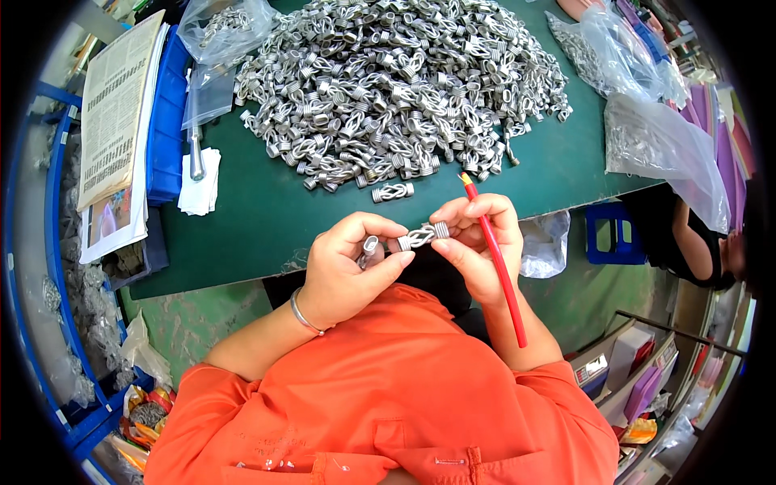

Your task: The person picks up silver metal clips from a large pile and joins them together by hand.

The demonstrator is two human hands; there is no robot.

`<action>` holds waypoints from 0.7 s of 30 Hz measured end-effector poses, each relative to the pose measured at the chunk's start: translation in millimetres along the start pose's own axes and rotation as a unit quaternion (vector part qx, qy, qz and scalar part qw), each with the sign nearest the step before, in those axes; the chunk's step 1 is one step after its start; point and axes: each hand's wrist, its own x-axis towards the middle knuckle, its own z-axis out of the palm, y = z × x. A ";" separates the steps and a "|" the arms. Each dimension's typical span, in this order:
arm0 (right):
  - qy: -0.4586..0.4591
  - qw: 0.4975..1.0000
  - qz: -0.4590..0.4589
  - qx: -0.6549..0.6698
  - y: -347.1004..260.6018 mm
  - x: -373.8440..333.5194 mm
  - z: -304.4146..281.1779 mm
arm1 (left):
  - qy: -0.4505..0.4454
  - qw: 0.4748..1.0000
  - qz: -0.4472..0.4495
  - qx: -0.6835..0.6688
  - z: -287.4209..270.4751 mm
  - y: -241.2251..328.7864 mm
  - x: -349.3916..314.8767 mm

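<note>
two hands pinch one silver knot-shaped clasp (420, 235) above the near edge of a green table (267, 218).

left hand (343, 271) grips the ribbed cap at one end of the clasp and cradles a second small metal tube (369, 246); right hand (477, 242) clamps the other ribbed end while also trapping a smooth red pencil (497, 267) along its palm. behind them a shiny heap of matching clasps (396, 89) covers the matte cloth, one loose clasp (393, 191) lying apart, crinkled clear plastic bags (663, 145) at the side.
</note>
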 end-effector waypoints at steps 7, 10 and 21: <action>0.033 0.996 0.063 -0.051 -3.2 -2.5 4.4 | -0.012 0.999 -0.035 0.003 -2.3 8.0 1.4; 0.061 0.997 0.040 -0.039 -6.8 0.2 5.2 | 0.018 0.999 -0.015 0.045 -19.6 23.8 19.7; 0.172 0.979 -0.006 -0.112 -20.2 -12.2 -20.8 | 0.365 0.875 0.009 -0.319 -166.6 72.5 176.4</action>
